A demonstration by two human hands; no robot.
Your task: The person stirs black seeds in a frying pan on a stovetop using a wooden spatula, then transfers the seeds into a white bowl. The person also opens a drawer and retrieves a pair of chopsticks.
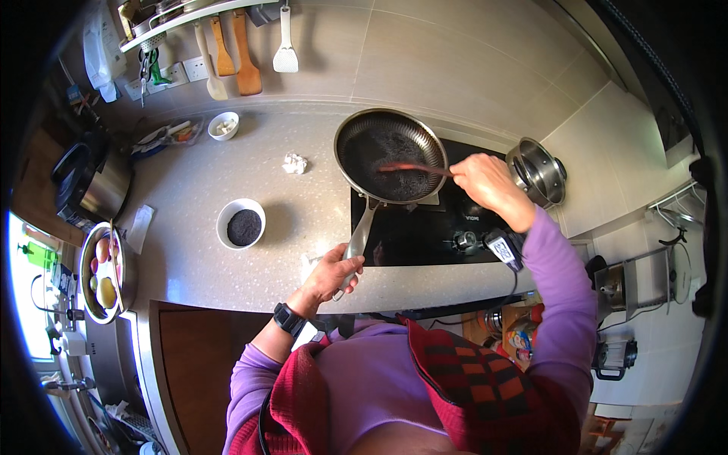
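A frying pan with a ribbed steel wall and dark inside is over the left back part of the black cooktop. Small black grains lie scattered over its bottom. My left hand grips the pan's metal handle near its end. In my right hand is a reddish-brown wooden utensil, its far end inside the pan and somewhat blurred. To the left of the pan, a white bowl on the counter holds fine black grains.
A steel pot stands at the back right. Crumpled white paper and a small bowl of white pieces sit left of the pan. Further left are a steel basin of vegetables and a metal-sided appliance. Spatulas hang above.
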